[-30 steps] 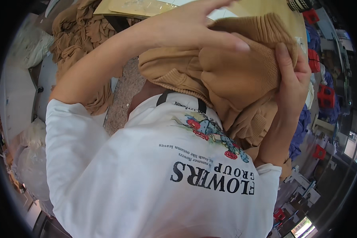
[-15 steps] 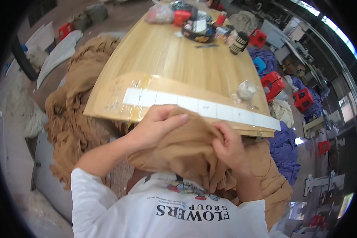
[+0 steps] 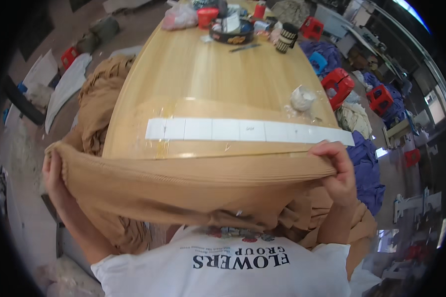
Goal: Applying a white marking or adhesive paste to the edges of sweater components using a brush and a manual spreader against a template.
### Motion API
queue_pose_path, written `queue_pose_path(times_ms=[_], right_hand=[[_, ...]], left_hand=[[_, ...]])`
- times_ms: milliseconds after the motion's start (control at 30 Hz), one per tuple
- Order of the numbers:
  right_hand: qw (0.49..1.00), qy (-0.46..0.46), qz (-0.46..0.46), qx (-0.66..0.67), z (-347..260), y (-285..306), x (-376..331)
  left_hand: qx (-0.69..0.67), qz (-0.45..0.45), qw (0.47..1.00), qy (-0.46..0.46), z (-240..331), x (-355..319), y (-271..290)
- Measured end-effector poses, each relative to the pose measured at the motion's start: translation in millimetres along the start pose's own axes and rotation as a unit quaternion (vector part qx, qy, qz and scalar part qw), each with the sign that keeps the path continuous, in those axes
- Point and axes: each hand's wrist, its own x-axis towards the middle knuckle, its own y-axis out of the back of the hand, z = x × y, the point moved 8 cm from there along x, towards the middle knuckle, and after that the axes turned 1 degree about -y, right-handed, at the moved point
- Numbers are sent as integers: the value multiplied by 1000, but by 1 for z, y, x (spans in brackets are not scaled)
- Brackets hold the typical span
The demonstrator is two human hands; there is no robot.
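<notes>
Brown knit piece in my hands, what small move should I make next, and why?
I'd probably lower the brown knit piece toward the table, ribbed edge along the white strip: the left hand and right hand hold that edge spread between them, and the strip lies uncovered just beyond it.

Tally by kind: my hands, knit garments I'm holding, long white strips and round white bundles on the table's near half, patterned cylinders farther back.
Hands: 2 (left hand, right hand)
Brown knit garment: 1
Lined white strip: 1
Round white bundle: 1
Patterned cylinder: 1
Total: 6
</notes>
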Motion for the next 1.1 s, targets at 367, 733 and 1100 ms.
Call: queue_pose_path(times_ms=[367,733,1100], right_hand=[[875,-297,272,268,206,79,-1],[920,-238,205,-232,270,46,43],[893,-292,199,-278,273,64,35]], left_hand=[[44,-240,925,292,-206,-17,-144],[226,-167,937,209,-263,45,-136],[487,-213,844,71,-249,55,-160]])
